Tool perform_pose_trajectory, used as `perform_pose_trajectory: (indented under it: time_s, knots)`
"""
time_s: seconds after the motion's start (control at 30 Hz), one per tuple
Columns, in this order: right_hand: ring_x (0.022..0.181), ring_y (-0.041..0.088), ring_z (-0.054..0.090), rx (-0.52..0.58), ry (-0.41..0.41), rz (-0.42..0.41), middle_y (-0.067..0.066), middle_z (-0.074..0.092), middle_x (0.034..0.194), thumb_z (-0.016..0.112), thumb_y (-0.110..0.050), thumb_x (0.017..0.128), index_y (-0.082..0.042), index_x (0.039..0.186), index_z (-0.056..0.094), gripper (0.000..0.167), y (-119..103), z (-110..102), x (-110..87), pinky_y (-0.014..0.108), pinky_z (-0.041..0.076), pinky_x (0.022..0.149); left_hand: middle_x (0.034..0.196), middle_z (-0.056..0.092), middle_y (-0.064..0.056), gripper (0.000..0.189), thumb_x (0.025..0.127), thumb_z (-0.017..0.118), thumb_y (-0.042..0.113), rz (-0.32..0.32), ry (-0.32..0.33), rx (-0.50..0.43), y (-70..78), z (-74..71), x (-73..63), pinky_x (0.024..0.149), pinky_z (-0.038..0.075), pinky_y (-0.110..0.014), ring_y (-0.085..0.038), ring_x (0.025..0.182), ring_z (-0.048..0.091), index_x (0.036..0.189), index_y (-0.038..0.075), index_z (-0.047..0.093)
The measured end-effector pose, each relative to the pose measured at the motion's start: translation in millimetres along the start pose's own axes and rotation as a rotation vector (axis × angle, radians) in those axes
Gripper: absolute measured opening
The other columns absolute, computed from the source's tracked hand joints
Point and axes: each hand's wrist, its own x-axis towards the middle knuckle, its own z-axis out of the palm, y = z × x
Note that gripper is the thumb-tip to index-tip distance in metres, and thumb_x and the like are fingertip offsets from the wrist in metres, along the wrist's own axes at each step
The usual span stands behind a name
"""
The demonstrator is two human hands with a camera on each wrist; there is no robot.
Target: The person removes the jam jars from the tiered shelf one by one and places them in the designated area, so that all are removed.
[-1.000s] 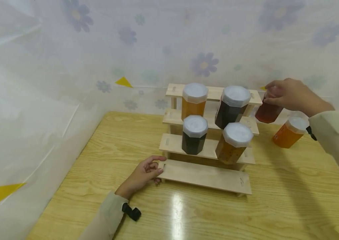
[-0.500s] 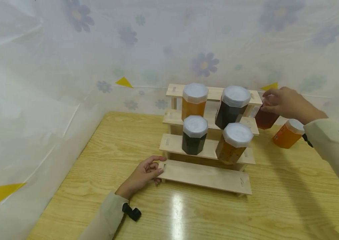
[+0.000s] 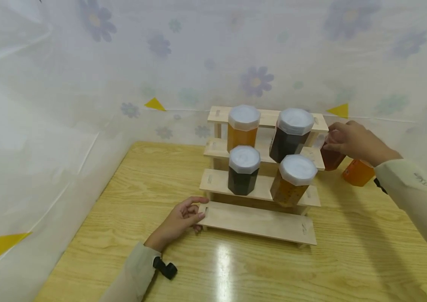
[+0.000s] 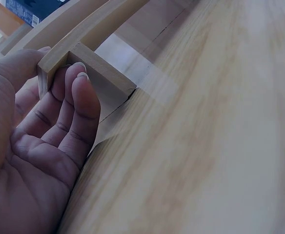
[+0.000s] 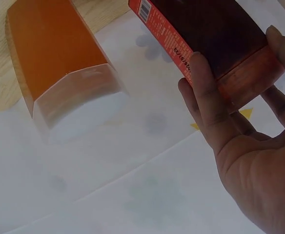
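Observation:
My left hand (image 3: 179, 219) grips the left end of the lowest step of a wooden tiered rack (image 3: 255, 220). In the left wrist view, the fingers (image 4: 84, 102) curl under the board's end, with the thumb on its upper side. At the rack's right, my right hand (image 3: 362, 142) holds a dark red jar (image 3: 332, 159) around its lid end. The right wrist view shows a red label with a barcode on this jar (image 5: 213, 29). Whether its base touches the table is hidden. An orange jar (image 3: 358, 173) stands close by, its lid covered by the right hand and sleeve.
On the rack's upper steps stand an orange jar (image 3: 242, 137), a large dark jar (image 3: 288, 146), a smaller dark jar (image 3: 242, 183) and a speckled amber jar (image 3: 289, 193), all with white lids. Behind the wood-grain table (image 3: 153, 176) hangs a flowered plastic sheet (image 3: 198, 54).
My right hand has lowered the dark red jar and brought it slightly left, beside the rack. The left hand keeps its grip on the rack.

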Motion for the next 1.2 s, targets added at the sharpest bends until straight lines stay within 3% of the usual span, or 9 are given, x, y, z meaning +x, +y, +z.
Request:
perform_pose_trajectory:
  time_s: [0.43,0.9,1.2]
  knots:
    - [0.101,0.052,0.053,0.015,-0.022,0.045,0.037,0.047,0.119,0.072,-0.029,0.099,0.002,0.134,0.051,0.051,1,17,-4.4,0.066,0.049,0.080,0.083,0.050,-0.003,0.042,0.105,0.062,0.007,-0.016,0.009,0.010,-1.0,-2.1,-0.8,0.067,0.062,-0.034,-0.016,0.074,0.063,0.145,0.004,0.051]
    - [0.107,0.056,0.051,-0.006,-0.049,0.044,0.042,0.045,0.124,0.072,-0.023,0.099,0.004,0.139,0.049,0.053,4,25,-7.8,0.070,0.049,0.083,0.082,0.052,-0.004,0.042,0.105,0.062,0.006,0.004,0.001,0.003,-1.2,0.0,0.5,0.065,0.061,-0.032,-0.016,0.073,0.064,0.146,0.002,0.051]
    - [0.110,0.056,0.049,-0.009,-0.047,0.031,0.041,0.047,0.124,0.073,-0.018,0.098,0.004,0.138,0.050,0.051,7,31,-5.8,0.070,0.048,0.085,0.083,0.052,-0.003,0.043,0.105,0.063,0.008,-0.016,0.004,-0.008,0.2,0.1,0.0,0.065,0.061,-0.032,-0.017,0.073,0.065,0.146,0.003,0.051]
